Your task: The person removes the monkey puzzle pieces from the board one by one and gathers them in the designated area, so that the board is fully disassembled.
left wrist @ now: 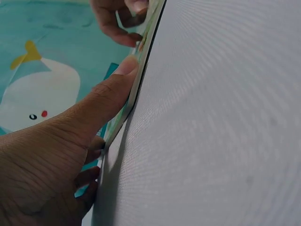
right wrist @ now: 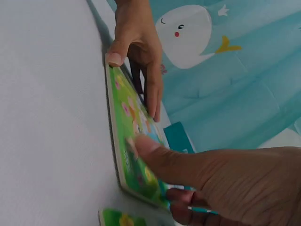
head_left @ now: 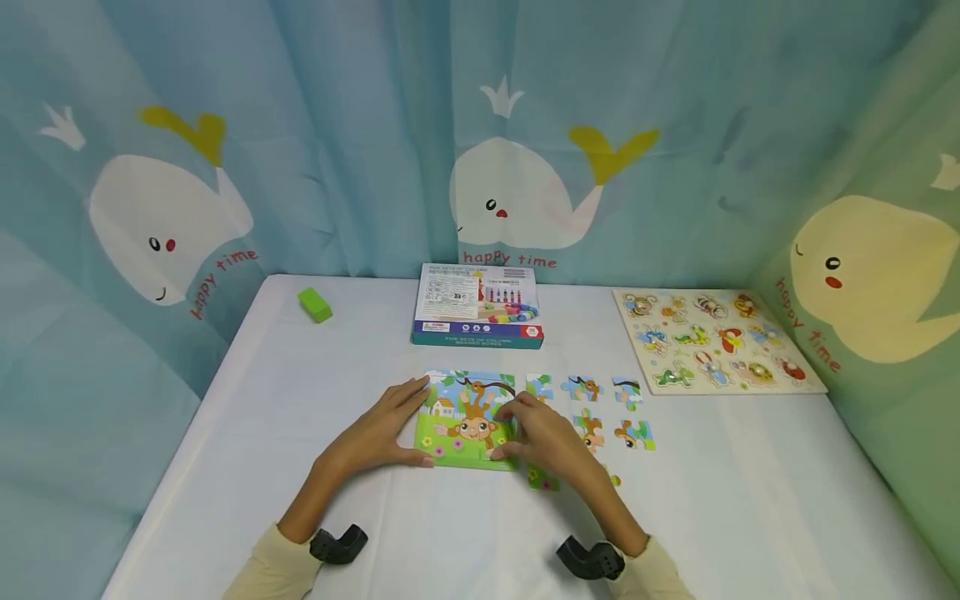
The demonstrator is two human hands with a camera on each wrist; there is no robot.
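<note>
A monkey jigsaw puzzle board (head_left: 459, 454) lies flat on the table in front of me. My left hand (head_left: 386, 429) holds its left side, the thumb on the near corner and the fingers at the far corner. Over the right part of the board, my right hand (head_left: 543, 433) pinches a puzzle piece (head_left: 486, 450) against the picture; the hand hides much of it. In the right wrist view, the right thumb (right wrist: 148, 143) is low over the board (right wrist: 123, 120). In the left wrist view, the left thumb (left wrist: 108, 94) lies along the board's edge.
Several loose puzzle pieces (head_left: 588, 429) lie to the right of the board, some partly behind the right hand. Behind stands a boxed bead set (head_left: 476, 308). A green block (head_left: 315, 305) is at the back left, and a wooden insect peg puzzle (head_left: 712, 342) at the back right.
</note>
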